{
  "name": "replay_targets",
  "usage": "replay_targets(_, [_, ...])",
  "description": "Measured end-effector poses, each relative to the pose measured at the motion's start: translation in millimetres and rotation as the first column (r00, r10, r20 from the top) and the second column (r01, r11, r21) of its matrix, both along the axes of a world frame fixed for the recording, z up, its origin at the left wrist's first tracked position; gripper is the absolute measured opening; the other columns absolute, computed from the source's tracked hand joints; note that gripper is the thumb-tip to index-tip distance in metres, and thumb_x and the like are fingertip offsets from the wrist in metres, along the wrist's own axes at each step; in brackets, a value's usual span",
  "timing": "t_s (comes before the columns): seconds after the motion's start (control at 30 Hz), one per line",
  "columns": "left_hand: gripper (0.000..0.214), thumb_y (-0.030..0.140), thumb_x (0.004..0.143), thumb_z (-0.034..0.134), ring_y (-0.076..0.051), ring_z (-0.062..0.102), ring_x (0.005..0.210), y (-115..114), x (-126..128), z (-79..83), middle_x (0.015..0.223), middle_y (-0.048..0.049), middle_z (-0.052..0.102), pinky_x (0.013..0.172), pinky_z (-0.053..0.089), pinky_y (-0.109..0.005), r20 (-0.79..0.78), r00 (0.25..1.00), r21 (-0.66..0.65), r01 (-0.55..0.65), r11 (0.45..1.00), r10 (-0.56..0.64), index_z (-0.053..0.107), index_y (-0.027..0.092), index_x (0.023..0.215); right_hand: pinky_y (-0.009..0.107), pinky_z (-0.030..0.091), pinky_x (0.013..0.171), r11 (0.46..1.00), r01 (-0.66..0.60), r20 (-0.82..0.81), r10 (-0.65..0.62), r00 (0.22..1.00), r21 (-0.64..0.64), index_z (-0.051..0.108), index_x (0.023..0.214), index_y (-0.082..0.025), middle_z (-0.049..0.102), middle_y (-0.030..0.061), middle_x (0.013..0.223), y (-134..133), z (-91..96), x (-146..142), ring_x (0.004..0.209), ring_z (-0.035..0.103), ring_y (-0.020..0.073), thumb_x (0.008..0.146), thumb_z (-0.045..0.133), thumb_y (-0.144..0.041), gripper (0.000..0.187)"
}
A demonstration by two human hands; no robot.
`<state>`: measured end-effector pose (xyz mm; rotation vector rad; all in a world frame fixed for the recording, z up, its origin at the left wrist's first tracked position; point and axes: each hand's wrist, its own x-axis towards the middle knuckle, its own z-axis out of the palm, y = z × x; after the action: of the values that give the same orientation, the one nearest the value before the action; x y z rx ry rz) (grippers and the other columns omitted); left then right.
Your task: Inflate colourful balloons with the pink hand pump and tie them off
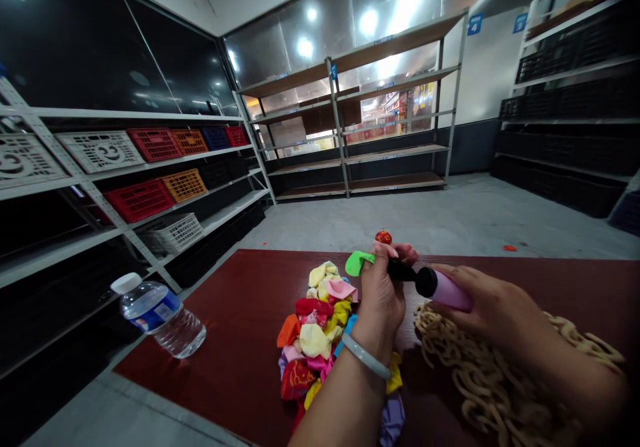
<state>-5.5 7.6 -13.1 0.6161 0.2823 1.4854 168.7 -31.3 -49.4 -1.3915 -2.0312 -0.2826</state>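
Observation:
My left hand (383,287), with a pale bangle at the wrist, is closed around a limp green balloon (359,263) and the black end of a pink and black hand pump (447,289). My right hand (493,303) grips the pump's pink barrel. A small round red patterned thing (383,237) shows just above my left fingers; I cannot tell whether they touch it. Beside my left forearm lies a heap of limp, many-coloured balloons (315,340), partly hidden by the arm. Under my right arm spreads a tangled pile of beige loops (480,373).
A water bottle (159,315) with a white cap stands on the left of the dark red table (225,340). Shelves with coloured crates (145,200) line the left wall. A metal rack (345,127) stands at the back, and black crates (565,113) fill the right shelves.

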Motion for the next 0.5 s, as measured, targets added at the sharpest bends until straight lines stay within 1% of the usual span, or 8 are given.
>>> replay_targets(0.1, [0.035,0.044,0.085,0.071,-0.017,0.067,0.078,-3,1,-0.3,0.084,-0.0064,0.068,0.09,0.051,-0.038,0.009,0.998,-0.039,0.068,0.997,-0.068,0.057,0.015,0.071,0.04,0.056,0.07,0.999,0.021,0.074,-0.019,0.997,-0.025,0.053,0.138,-0.036,0.07,0.0018,0.122,-1,6.2,7,0.095,0.071,0.0267,0.085,0.061,-0.054,0.057])
replay_targets(0.17, [0.036,0.042,0.086,0.071,-0.017,0.067,0.078,-4,1,1.3,0.083,-0.0056,0.067,0.09,0.051,-0.039,0.069,0.992,-0.106,0.111,0.988,-0.104,0.054,0.016,0.067,0.039,0.055,0.07,1.0,0.018,0.101,-0.015,0.995,-0.026,0.051,0.14,-0.038,0.068,0.0012,0.125,-1,10.0,10,0.096,0.07,0.0266,0.086,0.059,-0.051,0.056])
replay_targets(0.23, [0.042,0.041,0.085,0.071,-0.016,0.065,0.075,-6,0,4.2,0.077,-0.0038,0.065,0.089,0.052,-0.039,0.143,0.984,-0.18,0.135,0.974,-0.11,0.048,0.016,0.061,0.039,0.055,0.07,1.0,0.009,0.121,-0.007,0.993,-0.017,0.051,0.14,-0.039,0.068,0.0012,0.126,-2,12.2,10,0.096,0.07,0.0263,0.086,0.059,-0.047,0.055])
replay_targets(0.27, [0.044,0.042,0.085,0.071,-0.015,0.064,0.071,-6,0,5.9,0.073,-0.0026,0.062,0.087,0.052,-0.039,0.165,0.982,-0.225,0.126,0.966,-0.089,0.045,0.017,0.06,0.039,0.054,0.069,1.0,0.005,0.132,-0.004,0.991,-0.008,0.052,0.14,-0.038,0.068,0.0019,0.125,-3,12.5,8,0.095,0.07,0.0267,0.086,0.06,-0.046,0.055])
replay_targets(0.3, [0.045,0.042,0.086,0.07,-0.013,0.062,0.066,-7,0,7.6,0.069,-0.0012,0.06,0.082,0.053,-0.036,0.173,0.983,-0.265,0.101,0.959,-0.056,0.044,0.017,0.059,0.039,0.053,0.068,1.0,0.006,0.145,-0.006,0.989,0.006,0.054,0.139,-0.036,0.069,0.0033,0.122,-4,12.4,6,0.093,0.07,0.0273,0.086,0.06,-0.046,0.054])
replay_targets(0.37, [0.048,0.045,0.087,0.068,-0.01,0.053,0.054,-7,0,10.4,0.059,0.0018,0.052,0.067,0.05,-0.029,0.163,0.987,-0.306,0.035,0.951,0.016,0.043,0.018,0.058,0.039,0.052,0.065,0.999,0.012,0.175,-0.019,0.984,0.039,0.058,0.136,-0.03,0.071,0.0067,0.115,-7,11.3,-1,0.088,0.07,0.0282,0.085,0.06,-0.048,0.054])
replay_targets(0.43, [0.052,0.049,0.088,0.066,-0.007,0.041,0.045,-6,-2,11.9,0.051,0.0045,0.04,0.052,0.038,-0.023,0.149,0.987,-0.283,-0.01,0.959,0.054,0.039,0.018,0.055,0.037,0.051,0.064,0.998,0.017,0.204,-0.029,0.979,0.057,0.057,0.136,-0.027,0.072,0.0089,0.113,-10,9.5,-8,0.087,0.07,0.0277,0.087,0.058,-0.05,0.054])
replay_targets(0.5, [0.056,0.052,0.087,0.066,-0.006,0.033,0.041,-3,-6,12.8,0.047,0.0062,0.032,0.045,0.028,-0.023,0.136,0.988,-0.237,-0.033,0.971,0.067,0.035,0.019,0.053,0.036,0.051,0.064,0.998,0.028,0.224,-0.039,0.974,0.052,0.055,0.138,-0.027,0.071,0.0091,0.114,-11,7.0,-13,0.088,0.07,0.0267,0.089,0.055,-0.051,0.055])
